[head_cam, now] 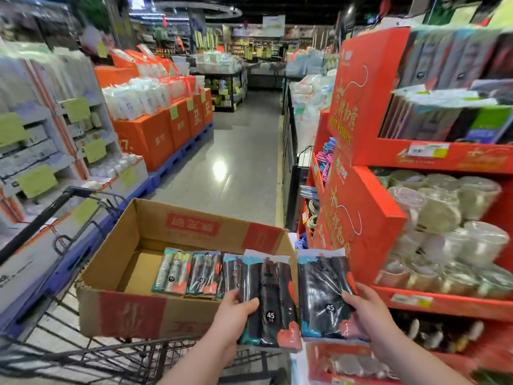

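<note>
The left hand (236,309) grips a dark pack (270,301) low in the middle of the frame, and the right hand (366,307) grips a second pack (324,295) just beside it. Up and left of them, a cardboard box (122,309) in the cart (55,354) holds three more packs (173,270).

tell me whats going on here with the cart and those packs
A person in a store aisle holds a dark plastic-wrapped pack of rolls in each hand. The left hand grips the left pack over the near edge of the cardboard box, which sits in a shopping cart. The right hand holds the right pack beside it, toward the red display shelf. A few more packs sit in a row inside the box; the rest of its floor is bare.
</note>
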The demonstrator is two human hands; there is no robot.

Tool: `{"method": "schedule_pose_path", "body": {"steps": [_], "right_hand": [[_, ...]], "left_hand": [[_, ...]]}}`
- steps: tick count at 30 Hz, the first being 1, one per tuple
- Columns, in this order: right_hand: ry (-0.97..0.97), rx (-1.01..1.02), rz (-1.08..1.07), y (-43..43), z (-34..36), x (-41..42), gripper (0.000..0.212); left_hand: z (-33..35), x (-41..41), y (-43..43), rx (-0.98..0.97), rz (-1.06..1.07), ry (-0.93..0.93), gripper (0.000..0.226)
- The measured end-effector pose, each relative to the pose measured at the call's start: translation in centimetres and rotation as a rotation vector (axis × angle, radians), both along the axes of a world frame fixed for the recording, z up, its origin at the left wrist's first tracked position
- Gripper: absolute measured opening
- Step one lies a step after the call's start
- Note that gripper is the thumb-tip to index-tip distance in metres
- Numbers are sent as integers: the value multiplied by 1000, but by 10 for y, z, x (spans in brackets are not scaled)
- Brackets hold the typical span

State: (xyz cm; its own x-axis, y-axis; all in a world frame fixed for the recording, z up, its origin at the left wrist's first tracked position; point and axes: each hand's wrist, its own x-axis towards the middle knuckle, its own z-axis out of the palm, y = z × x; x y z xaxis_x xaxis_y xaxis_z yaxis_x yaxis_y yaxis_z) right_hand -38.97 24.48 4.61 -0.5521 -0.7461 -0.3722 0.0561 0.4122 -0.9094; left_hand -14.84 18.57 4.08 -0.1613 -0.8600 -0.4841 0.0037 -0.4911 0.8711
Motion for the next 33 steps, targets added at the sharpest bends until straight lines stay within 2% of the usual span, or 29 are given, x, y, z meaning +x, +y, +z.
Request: {"method": "schedule_pose_path", "body": {"steps": [2,5,8,11,16,19,23,29,33], "right_hand": [[-2,-15,-15,13,3,-12,38],[-28,-26,-50,37,13,-34,26],[-49,-63,-95,65,21,-64,40],[-14,-70,-151,96,31,-103,36],[5,-82,-198,153,48,-172,41],[-11,-86,-211,183,52,-216,41],[-10,-159,-212,214,69,-266,23],[-25,-209,-203,235,83,-317,21],[-75,-265,-185,232,90,-339,26]], "left_hand": [[2,-13,8,-3,-18,-6,65],[5,-40,19,-26,-61,3,66],[14,-76,36,-14,-102,7,67],[16,-122,51,5,-154,22,68],[37,-201,91,68,-205,103,41],[40,-247,110,67,-235,106,48],[58,-295,139,41,-245,164,27],[85,-348,167,-55,-242,231,39],[92,-363,165,-78,-242,188,34]]}}
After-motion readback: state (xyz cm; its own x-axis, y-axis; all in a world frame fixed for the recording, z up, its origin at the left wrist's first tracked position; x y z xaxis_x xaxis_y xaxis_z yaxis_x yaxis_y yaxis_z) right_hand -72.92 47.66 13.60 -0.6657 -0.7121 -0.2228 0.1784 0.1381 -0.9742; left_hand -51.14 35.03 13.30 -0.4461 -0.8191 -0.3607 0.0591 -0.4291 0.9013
